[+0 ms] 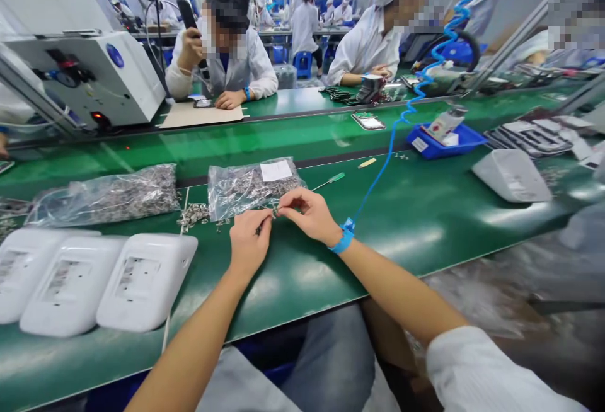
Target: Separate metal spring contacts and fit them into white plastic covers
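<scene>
Right over the tabletop point(425, 217), well in from its near edge, the left hand point(250, 235) and right hand point(309, 210) meet with fingertips close together. The fingers of both pinch at a small metal part point(275, 211), too tiny to make out well; a dark item point(258, 229) shows in the left hand. Just beyond the knuckles, the near edge of a clear bag point(246, 188) of metal pieces limits forward room, with a loose pile point(193, 214) by its left corner. White housings point(146, 283) hem in the left forearm's side, the nearest rim well apart from the hand. Room is widest rightward, towards the grey scoop point(513, 176), though a blue cord point(378, 176) rises across it from the right wrist strap point(346, 237). A green-handled tool point(336, 177) lies near, beyond the right hand.
</scene>
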Motion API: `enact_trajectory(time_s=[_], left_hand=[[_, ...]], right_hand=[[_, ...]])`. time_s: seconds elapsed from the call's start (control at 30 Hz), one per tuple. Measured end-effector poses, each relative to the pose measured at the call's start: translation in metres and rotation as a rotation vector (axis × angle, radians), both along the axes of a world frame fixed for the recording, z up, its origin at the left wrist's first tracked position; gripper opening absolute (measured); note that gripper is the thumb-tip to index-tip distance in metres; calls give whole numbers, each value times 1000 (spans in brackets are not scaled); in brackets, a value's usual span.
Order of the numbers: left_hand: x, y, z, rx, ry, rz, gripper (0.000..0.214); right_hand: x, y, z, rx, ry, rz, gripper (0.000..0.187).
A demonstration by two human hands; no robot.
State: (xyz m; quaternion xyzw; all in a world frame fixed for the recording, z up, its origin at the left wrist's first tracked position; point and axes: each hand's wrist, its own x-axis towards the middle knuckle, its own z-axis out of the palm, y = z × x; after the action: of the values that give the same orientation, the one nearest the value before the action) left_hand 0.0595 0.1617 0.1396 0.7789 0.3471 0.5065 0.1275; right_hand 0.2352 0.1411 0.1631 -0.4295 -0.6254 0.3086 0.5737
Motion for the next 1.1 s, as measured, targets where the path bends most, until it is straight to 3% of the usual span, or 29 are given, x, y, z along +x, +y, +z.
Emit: enact_trajectory(time_s=[0.2, 0.27, 0.37, 0.43, 0.57, 0.63, 0.77, 0.93, 1.1], left_hand=[[-2, 3, 2, 15, -2, 53, 13], [-6, 6, 3, -1, 29, 102, 12], [-13, 12, 4, -53, 99, 158, 12], [-16, 16, 1, -100, 143, 147, 15], [-19, 21, -4, -133, 274, 54, 28], [-24, 25, -4, -95, 301, 76, 33], [-44, 35, 2, -53, 312, 109, 29], [-56, 41, 3, -93, 501, -29, 15], [-52, 39, -1, -146, 605, -77, 15]], right_hand=[[6, 3, 6, -8, 140, -7, 25], [14, 5, 9, -25, -4, -22, 20], [25, 8, 9, -34, -438, -40, 6], [28, 10, 6, -14, -621, -55, 3], [30, 14, -3, 52, -759, -79, 13], [30, 15, -5, 90, -808, -69, 12], [24, 10, -5, 195, -866, -13, 19], [1, -1, -6, 383, -1126, 161, 45], [-1, 0, -10, 338, -1253, 186, 36]])
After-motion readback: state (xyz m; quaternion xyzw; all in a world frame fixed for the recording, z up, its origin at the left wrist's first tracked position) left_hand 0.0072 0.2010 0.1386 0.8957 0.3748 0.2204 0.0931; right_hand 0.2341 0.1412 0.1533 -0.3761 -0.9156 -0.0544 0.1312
